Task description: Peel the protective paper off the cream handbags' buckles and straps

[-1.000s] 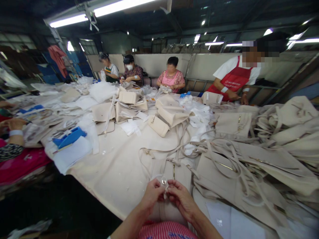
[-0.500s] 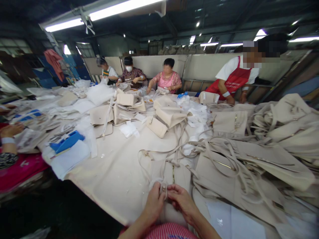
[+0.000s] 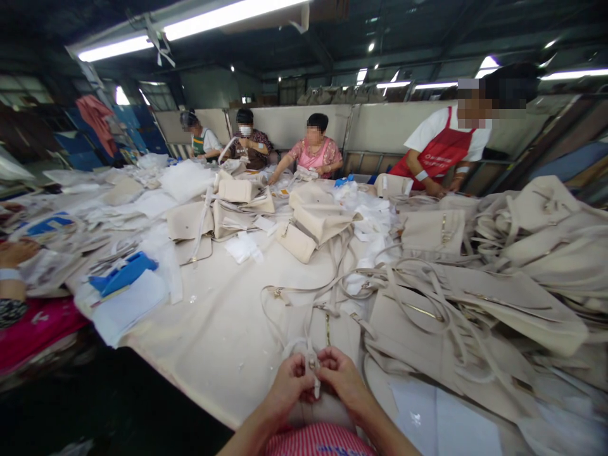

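A beige bag [image 3: 344,330] with a gold zipper lies on the table right in front of me. My left hand [image 3: 291,380] pinches one side of a narrow beige strap [image 3: 311,345] that carries a small metal buckle [image 3: 312,363]. From the other side, my right hand [image 3: 339,373] grips the same strap beside the buckle, its fingers bent. The strap's end points down toward me between the two hands. Parts of the fingertips and of the strap under them are hidden.
More beige bags [image 3: 418,316] with loose straps are heaped at the right. White sheets [image 3: 441,415] lie near my right forearm. A blue tape dispenser [image 3: 124,272] stands on the left beside white paper. Co-workers [image 3: 316,149] sit and stand along the far side; another's hand [image 3: 19,253] is at far left.
The strap end now hangs out below the buckle between my hands. My left hand has shifted slightly left and its fingers have curled. A far co-worker has lifted a strap.
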The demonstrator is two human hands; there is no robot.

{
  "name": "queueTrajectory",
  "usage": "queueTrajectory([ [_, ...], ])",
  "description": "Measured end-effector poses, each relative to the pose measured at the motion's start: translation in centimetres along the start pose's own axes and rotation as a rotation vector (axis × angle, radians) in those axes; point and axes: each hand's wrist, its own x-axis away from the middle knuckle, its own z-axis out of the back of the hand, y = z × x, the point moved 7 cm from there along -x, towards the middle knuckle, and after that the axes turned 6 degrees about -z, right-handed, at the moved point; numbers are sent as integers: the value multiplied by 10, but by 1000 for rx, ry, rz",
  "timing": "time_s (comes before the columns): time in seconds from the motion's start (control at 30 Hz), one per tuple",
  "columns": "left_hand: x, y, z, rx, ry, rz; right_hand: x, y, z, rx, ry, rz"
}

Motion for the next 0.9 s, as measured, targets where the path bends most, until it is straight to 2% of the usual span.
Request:
queueTrajectory([
  [0.1, -2, -1, 2, -83, 36, 2, 2, -9, -3, 40, 10, 74],
  [0.17, -3, 4, 4, -172, 90, -52, 4, -10, -6, 43, 6, 58],
  [0.33, -2, 32, 7, -377, 219, -341, 11, -4, -8, -72, 9, -34],
  [0.37, -3, 32, 6, -367, 208, -339, 12, -3, -8, -117, 2, -49],
  [0.43, -5, 23, 6, -269, 156, -244, 13, -1, -7, -155, -15, -74],
  [0.53, -6, 12, 7, -165, 119, -142, 12, -2, -7, -63, -26, -59],
  [0.77, -1, 13, 7, -142, 114, -85, 1, 0, -5, 135, -65, 46],
  [0.9, 8, 8, 0, -56, 35, 53, -1, 5, -4, 159, -34, 89],
])
